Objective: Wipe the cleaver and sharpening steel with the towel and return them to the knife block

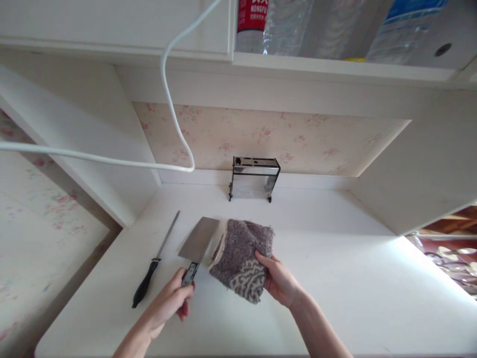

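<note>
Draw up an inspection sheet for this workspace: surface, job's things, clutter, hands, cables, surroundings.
Surface: white tabletop; no spills seen.
Job's things: cleaver, blade pointing away from the person; folded cloth, grey-brown with a pale pattern, right beside the blade. Whether they touch is unclear.
Clutter: sharpening rod with a black handle, left of the cleaver; silver box-like holder near the back.
Hands: left hand grips the cleaver's handle; right hand holds the cloth by its right side.
Cables: white cable bends across the upper left of the view; both ends out of frame.
Surroundings: floral wallpaper behind, clear bottles on the shelf above.
</note>
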A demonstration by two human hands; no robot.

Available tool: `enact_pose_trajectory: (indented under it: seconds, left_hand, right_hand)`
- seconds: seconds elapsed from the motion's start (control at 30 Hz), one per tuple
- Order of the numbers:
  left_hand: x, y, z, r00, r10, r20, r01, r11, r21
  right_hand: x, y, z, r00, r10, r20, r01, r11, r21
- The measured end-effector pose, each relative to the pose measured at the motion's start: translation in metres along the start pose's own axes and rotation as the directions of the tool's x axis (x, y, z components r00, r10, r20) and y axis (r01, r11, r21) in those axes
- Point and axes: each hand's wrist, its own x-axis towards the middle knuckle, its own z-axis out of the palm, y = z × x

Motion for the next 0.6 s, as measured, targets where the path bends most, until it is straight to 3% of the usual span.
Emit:
enact_pose_trajectory:
  seconds: [0.1, 0.23, 0.37, 0.47, 0.53, 0.6]
  left_hand:
    - [-0.009, 0.006, 0.017, 0.997, 0.047, 0.06, -0.045, 0.999, -0.031]
    - [-0.018, 0.015, 0.047, 0.975, 0.167, 0.148, -0.165, 0.986, -0.026]
    - [-0.023, 0.022, 0.08, 0.937, 0.228, 0.265, -0.245, 0.969, 0.032]
    - [-0.024, 0.026, 0.095, 0.941, 0.234, 0.244, -0.28, 0.944, 0.174]
    - [-0.023, 0.027, 0.099, 0.955, 0.236, 0.181, -0.282, 0.911, 0.301]
    - [-0.023, 0.025, 0.101, 0.963, 0.232, 0.136, -0.268, 0.878, 0.397]
  right_hand:
    - [-0.011, -0.011, -0.014, 0.968, -0.204, -0.149, 0.213, 0.976, 0.044]
    - [-0.023, -0.005, -0.012, 0.877, -0.445, -0.181, 0.456, 0.89, 0.021]
    - [-0.037, 0.013, 0.01, 0.896, -0.437, -0.086, 0.439, 0.898, 0.014]
    - [-0.048, 0.015, 0.022, 0.911, -0.41, 0.055, 0.397, 0.904, 0.157]
    - [-0.05, 0.011, 0.025, 0.914, -0.403, 0.042, 0.374, 0.879, 0.297]
    - [-0.049, 0.01, 0.025, 0.924, -0.376, -0.065, 0.371, 0.846, 0.383]
